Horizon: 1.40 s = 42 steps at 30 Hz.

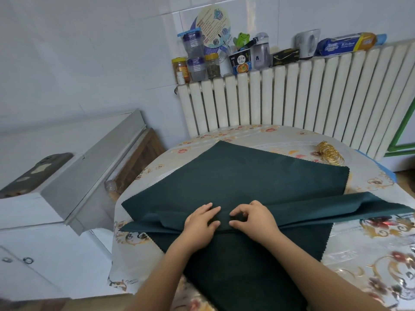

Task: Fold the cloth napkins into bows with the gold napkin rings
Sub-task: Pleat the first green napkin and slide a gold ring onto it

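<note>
A dark green cloth napkin [258, 176] lies spread over the round table, with a pleated band gathered across its middle. At the centre of that band my left hand [202, 225] lies on the pleat, fingers straight and thumb tucked under the fold. My right hand [253, 221] pinches the pleat between thumb and curled fingers just beside the left hand. A pile of gold napkin rings [331, 154] sits at the table's far right, apart from both hands.
The table wears a floral plastic cover [370, 250]. A white radiator [292, 97] stands behind it, with jars, bottles and boxes on top. A white cabinet [56, 198] stands to the left.
</note>
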{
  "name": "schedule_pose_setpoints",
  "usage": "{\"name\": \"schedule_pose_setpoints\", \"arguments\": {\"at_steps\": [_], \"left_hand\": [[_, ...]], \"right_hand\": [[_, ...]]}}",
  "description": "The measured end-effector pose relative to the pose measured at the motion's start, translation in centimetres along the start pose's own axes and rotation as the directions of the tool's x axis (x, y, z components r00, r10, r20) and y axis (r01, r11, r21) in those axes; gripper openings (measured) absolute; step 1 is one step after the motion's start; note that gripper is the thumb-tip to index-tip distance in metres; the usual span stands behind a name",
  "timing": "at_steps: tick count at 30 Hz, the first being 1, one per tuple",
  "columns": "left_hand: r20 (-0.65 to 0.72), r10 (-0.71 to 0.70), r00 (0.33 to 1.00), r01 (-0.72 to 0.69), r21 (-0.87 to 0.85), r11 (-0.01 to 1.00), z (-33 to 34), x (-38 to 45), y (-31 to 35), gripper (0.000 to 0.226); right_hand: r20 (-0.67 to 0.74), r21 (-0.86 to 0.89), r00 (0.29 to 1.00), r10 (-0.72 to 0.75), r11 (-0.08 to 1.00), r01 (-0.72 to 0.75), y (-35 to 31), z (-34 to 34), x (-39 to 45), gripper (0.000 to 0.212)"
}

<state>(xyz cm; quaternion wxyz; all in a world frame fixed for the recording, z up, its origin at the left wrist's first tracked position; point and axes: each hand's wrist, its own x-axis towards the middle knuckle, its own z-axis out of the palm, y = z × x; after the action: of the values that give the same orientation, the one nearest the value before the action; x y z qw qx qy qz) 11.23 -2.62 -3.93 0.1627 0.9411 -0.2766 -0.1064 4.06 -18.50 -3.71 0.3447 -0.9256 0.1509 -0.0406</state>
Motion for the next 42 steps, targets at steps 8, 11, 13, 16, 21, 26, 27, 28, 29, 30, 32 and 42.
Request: {"name": "schedule_pose_setpoints", "arguments": {"at_steps": [8,11,13,16,21,26,27,28,29,30,32,42], "left_hand": [[0.131,-0.224,0.966,0.209,0.121,0.970,-4.2,1.7,0.1,0.053],[0.164,-0.242,0.956,0.211,0.187,0.960,-4.6,2.3,0.0,0.062],[0.190,-0.247,0.950,0.209,0.198,0.958,-4.8,2.4,-0.1,0.066],[0.201,-0.250,0.947,0.212,0.191,0.958,-5.1,2.2,-0.1,0.069],[0.135,-0.227,0.965,0.194,0.219,0.956,-5.0,1.6,0.6,0.066],[0.037,-0.151,0.988,0.143,0.175,0.974,-4.8,1.0,1.2,0.042],[0.019,-0.131,0.991,0.126,0.158,0.979,-4.7,0.8,1.4,0.036],[0.015,-0.108,0.994,0.105,0.139,0.985,-4.7,0.6,1.5,0.030],[0.029,-0.085,0.996,0.081,0.115,0.990,-4.8,0.3,1.7,0.025],[0.061,-0.063,0.996,0.058,0.081,0.995,-5.0,0.1,1.9,0.021],[0.155,-0.033,0.987,0.036,-0.018,0.999,-5.6,-0.4,2.4,0.022],[0.329,0.037,0.944,0.029,-0.193,0.981,-4.4,-1.6,2.6,0.019]], "right_hand": [[0.142,-0.169,0.990,0.007,0.986,0.018,-1.3,-0.4,0.4,0.038],[0.154,-0.182,0.988,0.016,0.983,0.013,-1.4,-0.5,0.4,0.040],[0.150,-0.187,0.989,0.017,0.982,0.011,-1.3,-0.4,0.4,0.040],[0.158,-0.210,0.987,0.015,0.977,0.019,-1.4,-0.3,0.4,0.046],[0.183,-0.214,0.983,0.023,0.977,0.017,-1.6,-0.5,0.5,0.050],[0.201,-0.210,0.979,0.030,0.978,0.013,-1.6,-0.5,0.8,0.050],[0.202,-0.211,0.979,0.031,0.978,0.012,-1.5,-0.4,0.8,0.050],[0.206,-0.211,0.978,0.030,0.977,0.015,-1.5,-0.5,0.8,0.050],[0.206,-0.214,0.978,0.025,0.977,0.020,-1.5,-0.5,0.7,0.050],[0.212,-0.213,0.977,0.025,0.977,0.021,-1.4,-0.5,0.8,0.049],[0.242,-0.188,0.970,0.020,0.982,0.027,-1.2,-0.8,1.0,0.046],[0.276,0.075,0.960,-0.039,0.997,0.019,-0.3,-2.8,-0.1,0.035]]}}
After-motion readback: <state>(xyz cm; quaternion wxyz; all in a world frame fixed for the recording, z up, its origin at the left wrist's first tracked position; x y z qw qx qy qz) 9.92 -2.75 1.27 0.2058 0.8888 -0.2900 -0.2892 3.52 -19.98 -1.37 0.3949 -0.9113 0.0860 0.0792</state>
